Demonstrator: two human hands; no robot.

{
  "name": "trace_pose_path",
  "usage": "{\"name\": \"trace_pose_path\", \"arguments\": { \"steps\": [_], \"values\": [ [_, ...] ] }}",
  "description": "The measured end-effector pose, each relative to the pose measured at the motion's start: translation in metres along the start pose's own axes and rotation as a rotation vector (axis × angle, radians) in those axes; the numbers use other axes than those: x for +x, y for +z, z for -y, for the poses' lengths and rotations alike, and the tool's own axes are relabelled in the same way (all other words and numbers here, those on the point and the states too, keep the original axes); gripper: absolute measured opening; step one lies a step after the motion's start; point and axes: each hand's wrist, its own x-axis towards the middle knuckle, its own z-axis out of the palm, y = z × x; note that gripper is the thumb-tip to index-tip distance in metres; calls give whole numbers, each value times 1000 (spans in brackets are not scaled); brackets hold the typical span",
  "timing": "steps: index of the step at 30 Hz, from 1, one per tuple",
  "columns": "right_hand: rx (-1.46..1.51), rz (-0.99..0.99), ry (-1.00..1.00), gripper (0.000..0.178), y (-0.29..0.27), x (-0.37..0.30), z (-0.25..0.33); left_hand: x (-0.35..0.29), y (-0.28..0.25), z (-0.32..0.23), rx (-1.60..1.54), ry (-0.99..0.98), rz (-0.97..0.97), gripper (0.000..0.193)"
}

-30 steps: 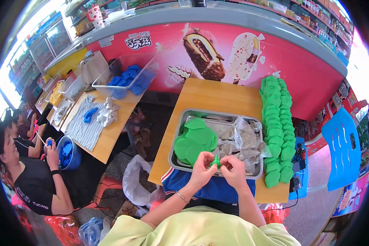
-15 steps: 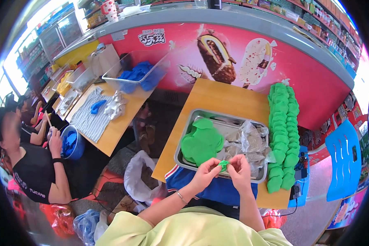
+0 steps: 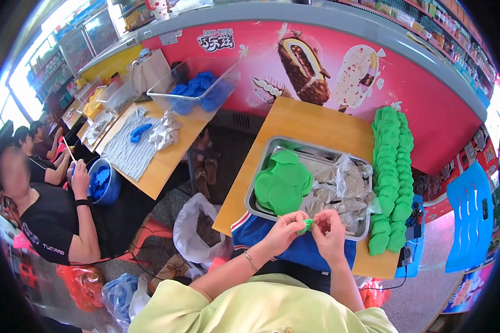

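Green shows in the head view: a small piece (image 3: 305, 226) over the near edge of the tray (image 3: 316, 166), the left hand (image 3: 283, 232) in narrow grip on it, the right hand (image 3: 329, 232) pinching its right side. Discs (image 3: 283, 183) and bags (image 3: 344, 188) share the tray; green rows (image 3: 386, 183) line the bench (image 3: 316, 119).

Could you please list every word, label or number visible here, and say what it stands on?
I won't copy wording out, but lettering shows here:
Pink counter panel: large characters, smaller ones above.
Co-worker's black shirt: pale lettering.
Shelf packages, upper right: too small to read.
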Motion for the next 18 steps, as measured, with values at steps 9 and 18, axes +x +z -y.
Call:
{"name": "trace_pose_path", "arguments": {
  "steps": [9,18],
  "values": [
    [289,78,160,22,-21,-13,-3,-15,17,-9,264,-140,158,17],
    [170,19,74,16,-20,-8,3,-5,20,-7,444,-60,16,23]
  ]
}}
